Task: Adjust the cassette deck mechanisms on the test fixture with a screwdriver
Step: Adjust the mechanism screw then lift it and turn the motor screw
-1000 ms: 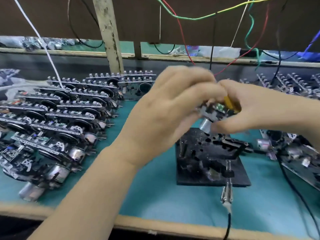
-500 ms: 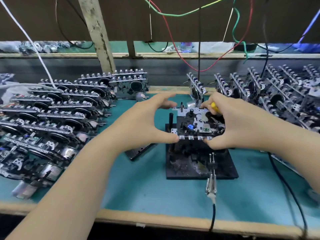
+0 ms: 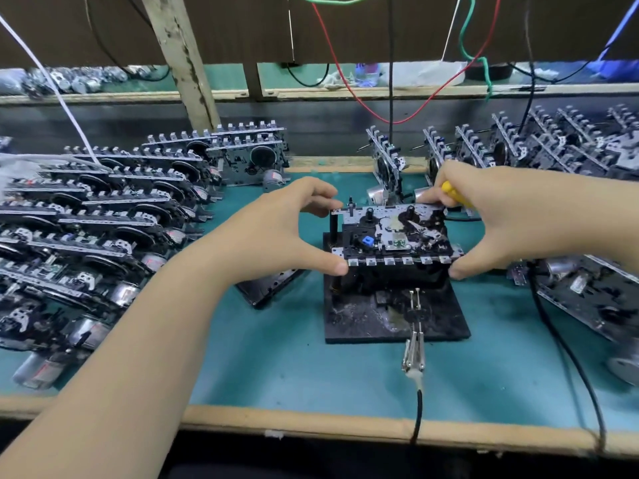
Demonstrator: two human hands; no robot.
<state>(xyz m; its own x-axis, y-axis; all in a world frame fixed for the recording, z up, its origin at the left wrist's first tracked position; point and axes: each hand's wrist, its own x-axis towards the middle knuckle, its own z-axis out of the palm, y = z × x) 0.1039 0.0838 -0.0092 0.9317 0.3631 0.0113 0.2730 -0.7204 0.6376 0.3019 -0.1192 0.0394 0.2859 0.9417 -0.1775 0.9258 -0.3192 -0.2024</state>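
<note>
You are seating the cassette deck mechanism (image 3: pixel 392 236) on the black test fixture (image 3: pixel 394 316) at mid-bench. It looks light but rigid, with fragile levers on top, so pinching its metal edges suits it. Your left hand (image 3: pixel 287 233) is gripping its left side; your right hand (image 3: pixel 484 219) is gripping the right side while also holding the yellow screwdriver (image 3: pixel 453 195). No containers are showing; more mechanisms (image 3: pixel 103 216) are lying stacked on the bench (image 3: pixel 276 368).

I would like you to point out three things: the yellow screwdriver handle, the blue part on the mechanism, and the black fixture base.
yellow screwdriver handle (image 3: pixel 453 194): head view, on the bit showing above the right hand.
blue part (image 3: pixel 367 241): head view, on its top face.
black fixture base (image 3: pixel 359 319): head view, on the bare front left area.
</note>
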